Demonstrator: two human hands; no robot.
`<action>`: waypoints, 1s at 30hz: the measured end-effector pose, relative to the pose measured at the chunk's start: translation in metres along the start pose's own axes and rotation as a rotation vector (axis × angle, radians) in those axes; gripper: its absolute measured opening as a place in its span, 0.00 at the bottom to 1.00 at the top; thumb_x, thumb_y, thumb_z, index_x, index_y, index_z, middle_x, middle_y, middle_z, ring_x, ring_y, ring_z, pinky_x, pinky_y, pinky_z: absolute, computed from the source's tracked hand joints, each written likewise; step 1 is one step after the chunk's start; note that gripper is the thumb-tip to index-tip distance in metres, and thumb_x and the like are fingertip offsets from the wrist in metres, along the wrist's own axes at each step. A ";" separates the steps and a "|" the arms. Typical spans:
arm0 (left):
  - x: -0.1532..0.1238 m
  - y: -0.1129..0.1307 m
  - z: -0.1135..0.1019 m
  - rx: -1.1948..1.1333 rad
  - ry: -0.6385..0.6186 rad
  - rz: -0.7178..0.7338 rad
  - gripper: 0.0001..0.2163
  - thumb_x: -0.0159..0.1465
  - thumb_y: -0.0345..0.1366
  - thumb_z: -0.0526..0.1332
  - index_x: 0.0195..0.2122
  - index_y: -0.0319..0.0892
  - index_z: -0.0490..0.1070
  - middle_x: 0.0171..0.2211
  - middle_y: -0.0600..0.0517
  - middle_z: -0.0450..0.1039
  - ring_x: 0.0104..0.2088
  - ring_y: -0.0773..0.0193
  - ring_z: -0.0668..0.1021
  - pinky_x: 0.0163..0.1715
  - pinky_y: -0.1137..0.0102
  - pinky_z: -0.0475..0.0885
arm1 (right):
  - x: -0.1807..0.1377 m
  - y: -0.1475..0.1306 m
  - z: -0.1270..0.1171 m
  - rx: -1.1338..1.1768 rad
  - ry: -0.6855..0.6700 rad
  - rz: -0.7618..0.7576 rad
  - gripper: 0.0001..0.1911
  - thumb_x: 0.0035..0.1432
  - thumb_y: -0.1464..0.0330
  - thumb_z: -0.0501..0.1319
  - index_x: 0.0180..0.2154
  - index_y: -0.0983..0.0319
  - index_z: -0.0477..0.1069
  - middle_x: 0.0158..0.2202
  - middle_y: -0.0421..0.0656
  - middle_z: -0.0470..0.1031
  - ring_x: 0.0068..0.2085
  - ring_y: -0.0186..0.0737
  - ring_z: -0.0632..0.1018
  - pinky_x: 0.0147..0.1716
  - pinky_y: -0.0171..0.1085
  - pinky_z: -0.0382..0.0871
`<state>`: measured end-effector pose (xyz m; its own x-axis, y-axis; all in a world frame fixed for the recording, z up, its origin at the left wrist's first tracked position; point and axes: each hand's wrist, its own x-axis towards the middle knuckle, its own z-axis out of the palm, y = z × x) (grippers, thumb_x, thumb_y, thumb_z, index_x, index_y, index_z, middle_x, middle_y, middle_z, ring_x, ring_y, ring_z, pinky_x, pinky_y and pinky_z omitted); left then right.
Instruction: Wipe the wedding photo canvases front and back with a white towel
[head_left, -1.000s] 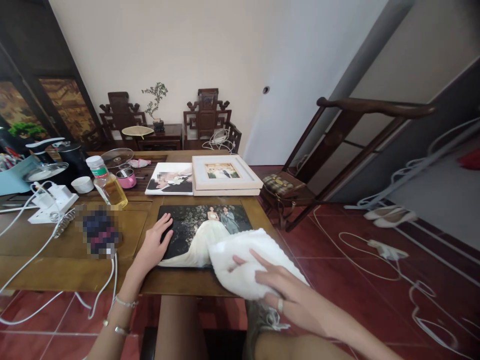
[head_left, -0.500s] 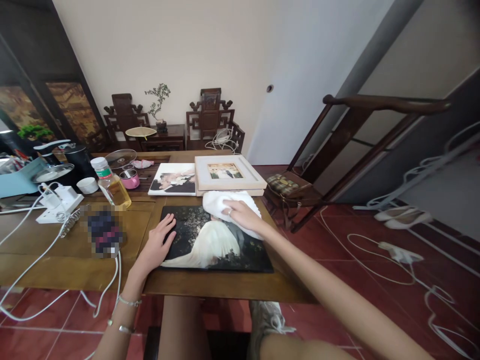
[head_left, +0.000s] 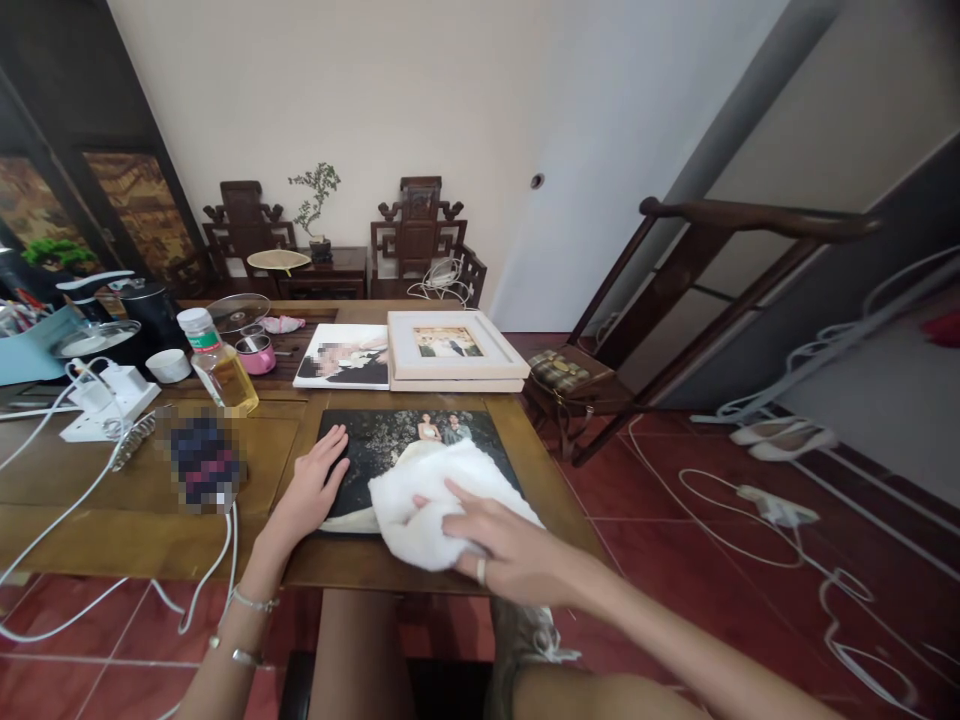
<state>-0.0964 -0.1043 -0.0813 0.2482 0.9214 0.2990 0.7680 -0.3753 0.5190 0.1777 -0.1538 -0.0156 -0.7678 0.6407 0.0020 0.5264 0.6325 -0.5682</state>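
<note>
A dark photo print (head_left: 390, 445) of a couple lies flat near the front edge of the wooden table (head_left: 90, 500). My left hand (head_left: 311, 490) rests open on its left edge, fingers spread flat. My right hand (head_left: 499, 545) presses a white cloth (head_left: 435, 495) against the near half of the print, fingers laid over the cloth. The cloth hides the lower middle of the picture.
Behind the print lie another photo (head_left: 345, 357) and a white framed picture (head_left: 448, 350). To the left stand an oil bottle (head_left: 217, 365), pink pot (head_left: 256, 355), white bowl (head_left: 168, 366), power strip (head_left: 105, 400) with cables, and kettle (head_left: 146, 305). A wooden chair (head_left: 675, 300) stands at right.
My right hand has drawn the cloth from the print's far edge back toward me to its near half. My left hand has stayed in place.
</note>
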 end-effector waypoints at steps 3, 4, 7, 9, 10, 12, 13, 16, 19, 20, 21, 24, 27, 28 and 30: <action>0.000 -0.002 0.000 0.013 -0.013 -0.003 0.20 0.66 0.38 0.47 0.58 0.40 0.59 0.61 0.45 0.57 0.62 0.59 0.58 0.59 0.55 0.55 | 0.036 0.026 -0.013 -0.027 0.049 0.044 0.08 0.56 0.72 0.52 0.28 0.60 0.67 0.35 0.43 0.74 0.53 0.50 0.69 0.52 0.48 0.59; 0.000 -0.003 0.000 0.012 -0.014 -0.001 0.20 0.66 0.38 0.47 0.58 0.40 0.59 0.61 0.45 0.57 0.62 0.59 0.58 0.59 0.55 0.56 | 0.050 0.036 -0.016 -0.052 0.092 0.062 0.07 0.56 0.71 0.51 0.29 0.60 0.67 0.35 0.43 0.74 0.53 0.51 0.68 0.50 0.47 0.61; 0.000 -0.003 0.000 -0.001 -0.004 0.016 0.19 0.66 0.38 0.47 0.58 0.41 0.60 0.61 0.45 0.57 0.62 0.59 0.58 0.59 0.55 0.56 | 0.089 0.058 -0.022 -0.121 0.201 0.088 0.09 0.58 0.71 0.49 0.32 0.61 0.67 0.36 0.45 0.73 0.50 0.51 0.70 0.48 0.47 0.61; 0.000 -0.003 0.000 -0.015 0.004 0.028 0.19 0.67 0.38 0.47 0.57 0.42 0.61 0.61 0.46 0.58 0.62 0.59 0.58 0.59 0.55 0.56 | 0.106 0.062 -0.022 -0.142 0.228 0.081 0.10 0.59 0.72 0.47 0.35 0.62 0.67 0.37 0.45 0.74 0.48 0.50 0.71 0.50 0.50 0.58; 0.000 -0.003 0.000 -0.022 0.008 0.029 0.19 0.67 0.38 0.46 0.57 0.42 0.61 0.61 0.46 0.58 0.62 0.59 0.58 0.59 0.56 0.55 | 0.109 0.061 -0.020 -0.149 0.235 0.076 0.11 0.59 0.73 0.47 0.36 0.62 0.67 0.39 0.46 0.74 0.48 0.50 0.70 0.51 0.51 0.55; -0.001 -0.004 0.000 -0.036 0.021 0.020 0.19 0.67 0.38 0.46 0.57 0.41 0.61 0.61 0.45 0.58 0.62 0.59 0.59 0.59 0.56 0.55 | 0.106 0.051 -0.014 -0.168 0.232 0.053 0.11 0.58 0.74 0.48 0.38 0.63 0.67 0.43 0.49 0.73 0.52 0.51 0.68 0.53 0.54 0.51; -0.001 -0.004 0.000 -0.041 0.028 0.012 0.19 0.67 0.38 0.46 0.58 0.41 0.60 0.61 0.45 0.58 0.62 0.59 0.59 0.59 0.56 0.56 | 0.099 0.043 -0.010 -0.176 0.212 0.032 0.11 0.58 0.75 0.48 0.39 0.64 0.67 0.46 0.51 0.72 0.55 0.52 0.65 0.54 0.55 0.49; -0.001 -0.004 0.002 -0.040 0.030 -0.004 0.20 0.67 0.38 0.46 0.59 0.41 0.58 0.61 0.45 0.57 0.62 0.59 0.58 0.59 0.55 0.55 | 0.065 0.013 0.002 -0.172 0.091 -0.050 0.12 0.56 0.76 0.50 0.40 0.65 0.67 0.49 0.54 0.70 0.61 0.53 0.56 0.57 0.57 0.45; 0.000 -0.004 0.002 -0.023 0.019 -0.001 0.19 0.67 0.37 0.46 0.58 0.42 0.59 0.61 0.45 0.57 0.62 0.59 0.58 0.59 0.55 0.55 | 0.030 -0.016 0.004 -0.107 -0.068 -0.129 0.13 0.54 0.77 0.50 0.40 0.64 0.67 0.50 0.53 0.70 0.63 0.51 0.53 0.59 0.57 0.41; 0.000 -0.003 0.002 -0.019 0.016 0.001 0.19 0.67 0.37 0.46 0.58 0.42 0.60 0.61 0.45 0.57 0.62 0.59 0.58 0.59 0.55 0.55 | 0.023 -0.023 0.002 -0.082 -0.120 -0.155 0.13 0.54 0.77 0.50 0.40 0.63 0.67 0.50 0.52 0.70 0.63 0.50 0.54 0.59 0.56 0.42; 0.000 -0.003 0.002 -0.017 0.013 0.001 0.19 0.67 0.37 0.45 0.58 0.42 0.60 0.61 0.45 0.57 0.62 0.59 0.58 0.59 0.55 0.55 | 0.018 -0.027 -0.001 -0.061 -0.164 -0.171 0.13 0.54 0.77 0.50 0.40 0.63 0.67 0.49 0.50 0.71 0.61 0.49 0.57 0.59 0.55 0.43; 0.000 -0.002 0.002 -0.016 0.002 -0.005 0.19 0.67 0.36 0.45 0.58 0.42 0.60 0.61 0.45 0.57 0.62 0.59 0.58 0.58 0.54 0.55 | 0.022 -0.024 -0.013 -0.055 -0.194 -0.127 0.10 0.54 0.76 0.50 0.36 0.61 0.67 0.38 0.45 0.75 0.48 0.47 0.72 0.55 0.51 0.53; 0.000 -0.003 0.002 -0.025 0.007 -0.008 0.19 0.67 0.37 0.45 0.58 0.43 0.60 0.61 0.45 0.57 0.62 0.59 0.58 0.59 0.54 0.55 | 0.049 0.001 -0.021 -0.135 -0.082 -0.044 0.08 0.57 0.73 0.50 0.34 0.61 0.67 0.27 0.41 0.71 0.38 0.46 0.73 0.47 0.46 0.60; 0.000 -0.003 0.002 -0.031 0.011 -0.009 0.19 0.67 0.37 0.45 0.58 0.43 0.59 0.61 0.46 0.57 0.62 0.59 0.58 0.59 0.54 0.55 | 0.062 0.012 -0.023 -0.167 -0.026 -0.024 0.08 0.58 0.73 0.50 0.34 0.61 0.67 0.27 0.42 0.71 0.38 0.46 0.72 0.45 0.45 0.62; -0.001 -0.003 0.002 -0.044 0.015 -0.011 0.19 0.67 0.37 0.45 0.58 0.43 0.59 0.61 0.46 0.57 0.62 0.59 0.58 0.59 0.54 0.55 | 0.088 0.031 -0.026 -0.217 0.080 0.010 0.09 0.58 0.72 0.49 0.36 0.62 0.68 0.31 0.44 0.72 0.39 0.47 0.71 0.41 0.43 0.62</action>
<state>-0.0980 -0.1037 -0.0847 0.2303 0.9241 0.3049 0.7442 -0.3692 0.5567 0.1360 -0.0668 -0.0117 -0.7354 0.6742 0.0679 0.6063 0.6994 -0.3785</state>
